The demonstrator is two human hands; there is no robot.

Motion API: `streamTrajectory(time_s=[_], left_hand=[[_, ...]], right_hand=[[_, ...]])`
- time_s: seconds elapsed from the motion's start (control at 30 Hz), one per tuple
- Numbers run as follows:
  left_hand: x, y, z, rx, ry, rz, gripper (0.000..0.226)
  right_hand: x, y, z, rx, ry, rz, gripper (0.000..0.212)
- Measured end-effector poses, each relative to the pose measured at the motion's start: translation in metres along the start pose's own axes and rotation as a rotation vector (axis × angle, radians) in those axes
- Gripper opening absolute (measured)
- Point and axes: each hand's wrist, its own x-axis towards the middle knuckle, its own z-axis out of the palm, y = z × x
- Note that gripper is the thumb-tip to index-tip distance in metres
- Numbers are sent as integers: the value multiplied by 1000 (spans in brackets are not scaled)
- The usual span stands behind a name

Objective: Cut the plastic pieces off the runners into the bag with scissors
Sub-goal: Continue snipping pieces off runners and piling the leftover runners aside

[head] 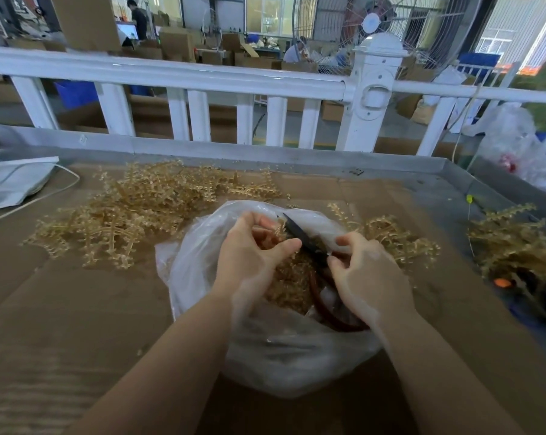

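Both our hands work above the bag [202, 246]: left hand [253, 255] pinching a runner [276, 232], right hand [366, 277] gripping scissors [303, 238]; we should snip close

White railing [183, 77] (big fan [388, 23] behind)

One head-worn camera looks forward and down, close over the cardboard-covered table [77, 309].

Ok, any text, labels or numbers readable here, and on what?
No text can be read.
The fan hub: any marking is too blurred.
The bag, the scissors and the cardboard: no print shows.
The boxes behind the fence: too far and blurred to tell.
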Motion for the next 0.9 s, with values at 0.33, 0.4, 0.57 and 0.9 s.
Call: streamTrajectory(time_s=[0.33,0.4,0.57,0.9], left_hand=[[-5,-3,-4,344,-6,15,34],[-5,-2,-7,146,-39,-56,27],[0,6,-8,-413,21,-330,15],[2,8,10,-888,39,-203,40]], right_hand=[[-6,3,-3,-257,-240,9,56],[-7,5,0,-215,-225,-18,62],[-6,9,-2,23,-114,-88,63],[-7,-30,-14,1007,-214,108,37]])
